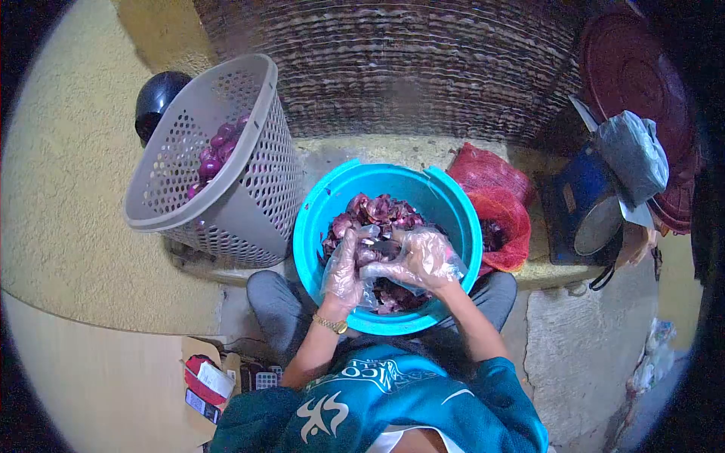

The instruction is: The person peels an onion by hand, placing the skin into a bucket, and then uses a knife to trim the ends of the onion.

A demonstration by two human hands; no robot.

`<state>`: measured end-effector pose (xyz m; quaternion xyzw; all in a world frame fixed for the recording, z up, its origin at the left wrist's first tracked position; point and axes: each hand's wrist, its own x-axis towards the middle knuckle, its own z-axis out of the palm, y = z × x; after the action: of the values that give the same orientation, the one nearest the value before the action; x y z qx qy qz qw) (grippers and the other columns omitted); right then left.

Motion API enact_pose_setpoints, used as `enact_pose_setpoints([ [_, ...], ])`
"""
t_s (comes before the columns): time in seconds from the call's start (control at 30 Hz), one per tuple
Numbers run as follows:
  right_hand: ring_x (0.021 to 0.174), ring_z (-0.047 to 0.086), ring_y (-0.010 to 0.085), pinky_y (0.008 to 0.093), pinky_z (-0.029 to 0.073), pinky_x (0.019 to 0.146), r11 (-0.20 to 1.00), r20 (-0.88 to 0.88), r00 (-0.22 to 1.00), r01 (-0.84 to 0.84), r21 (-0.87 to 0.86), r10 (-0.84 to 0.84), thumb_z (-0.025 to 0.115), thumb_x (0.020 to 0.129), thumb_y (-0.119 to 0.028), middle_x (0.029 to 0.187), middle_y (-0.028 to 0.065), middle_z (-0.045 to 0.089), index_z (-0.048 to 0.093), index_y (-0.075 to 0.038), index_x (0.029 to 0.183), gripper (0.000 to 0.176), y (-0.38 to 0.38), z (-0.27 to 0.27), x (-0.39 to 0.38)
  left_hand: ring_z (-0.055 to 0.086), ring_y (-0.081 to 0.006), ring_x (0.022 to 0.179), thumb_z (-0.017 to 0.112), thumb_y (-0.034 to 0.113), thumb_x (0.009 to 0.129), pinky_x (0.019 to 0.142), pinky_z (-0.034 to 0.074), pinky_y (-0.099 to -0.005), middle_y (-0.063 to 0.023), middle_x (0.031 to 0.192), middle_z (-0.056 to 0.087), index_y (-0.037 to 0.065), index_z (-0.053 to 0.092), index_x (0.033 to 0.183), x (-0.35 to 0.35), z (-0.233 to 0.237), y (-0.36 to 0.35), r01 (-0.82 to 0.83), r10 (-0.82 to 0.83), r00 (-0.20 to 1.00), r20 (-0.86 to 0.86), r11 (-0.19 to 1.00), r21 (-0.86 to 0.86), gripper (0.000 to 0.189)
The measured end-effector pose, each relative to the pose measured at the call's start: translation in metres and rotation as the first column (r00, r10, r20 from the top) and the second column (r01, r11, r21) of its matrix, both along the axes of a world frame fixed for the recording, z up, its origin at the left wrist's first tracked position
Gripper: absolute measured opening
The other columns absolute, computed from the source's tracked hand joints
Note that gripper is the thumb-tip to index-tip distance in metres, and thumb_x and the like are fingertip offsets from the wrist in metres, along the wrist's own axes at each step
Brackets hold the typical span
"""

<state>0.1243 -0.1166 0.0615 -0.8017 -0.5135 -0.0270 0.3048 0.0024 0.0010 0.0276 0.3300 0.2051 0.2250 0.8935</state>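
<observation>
Both of my hands wear clear plastic gloves and are low over a turquoise tub (308,281), with their fingertips close together. My left hand (346,266) curls around a red onion (368,254). My right hand (424,260) is closed beside it, its thumb reaching toward the onion. Between the hands shows a small dark, flat piece (388,248), shaped like a short blade; I cannot tell what it is. Papery purple onion skins (381,211) fill the lower part of the tub beneath the hands. The tub sits between my knees.
On the left a tall grey perforated basket (268,170) leans, with peeled red onions (220,147) inside. Behind the tub, on the right, lies a red mesh sack (491,174). Further right are a blue scale (581,200) and a grey plastic bag (634,155).
</observation>
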Motion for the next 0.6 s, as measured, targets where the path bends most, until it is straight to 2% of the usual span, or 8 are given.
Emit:
enact_pose_setpoints([
  [0.07,0.051,0.063,0.033,0.0427,0.048,0.049,0.996,0.031,0.999,-0.014,0.088,0.011,0.073,0.061,-0.074,0.055,0.0163,0.06,0.066,-0.007,0.067,0.068,0.0,0.0,0.0,0.067,-0.0182,0.091,0.054,0.042,0.097,0.076,0.058,-0.0328,-0.008,0.109,0.066,0.005,0.063,0.113,0.001,0.001,-0.001,-0.015,0.014,1.0,0.018,1.0,0.013,0.042],
  [0.2,0.05,0.062,0.0333,0.043,0.047,0.048,0.995,0.065,0.998,-0.02,0.102,0.013,0.072,0.062,-0.074,0.055,0.0163,0.06,0.066,-0.007,0.067,0.068,-0.001,-0.005,0.001,0.066,-0.0167,0.089,0.054,0.042,0.097,0.075,0.058,-0.0317,-0.0074,0.108,0.066,0.005,0.063,0.113,0.001,0.004,-0.003,-0.006,0.006,1.0,0.023,1.0,0.001,0.041],
  [0.27,0.05,0.062,0.0337,0.044,0.048,0.049,0.999,0.001,1.0,-0.027,-0.022,0.028,0.068,0.065,-0.075,0.055,0.0171,0.06,0.066,-0.006,0.065,0.07,-0.001,-0.002,0.002,0.065,-0.015,0.083,0.055,0.043,0.097,0.072,0.056,-0.0293,-0.0059,0.104,0.066,0.005,0.063,0.114,0.002,0.003,-0.004,-0.025,0.025,0.999,-0.037,1.0,0.008,0.042],
  [0.43,0.054,0.063,0.0346,0.046,0.049,0.052,0.995,-0.1,0.992,-0.081,-0.066,0.074,0.061,0.074,-0.074,0.058,0.0192,0.061,0.067,-0.005,0.066,0.07,0.0,-0.023,0.007,0.06,-0.0111,0.083,0.057,0.045,0.096,0.071,0.052,-0.0265,-0.0021,0.099,0.063,0.006,0.063,0.114,0.004,-0.002,-0.003,-0.029,0.031,0.998,-0.052,0.999,0.032,0.043],
  [0.6,0.061,0.065,0.0358,0.047,0.05,0.057,0.99,-0.203,0.973,-0.126,-0.069,0.11,0.056,0.082,-0.067,0.065,0.0195,0.064,0.07,-0.007,0.071,0.063,-0.002,-0.006,0.001,0.057,-0.0102,0.089,0.057,0.046,0.096,0.073,0.051,-0.027,-0.0009,0.099,0.062,0.007,0.064,0.114,0.006,-0.008,-0.002,-0.047,0.053,0.996,-0.067,0.995,0.083,0.043],
])
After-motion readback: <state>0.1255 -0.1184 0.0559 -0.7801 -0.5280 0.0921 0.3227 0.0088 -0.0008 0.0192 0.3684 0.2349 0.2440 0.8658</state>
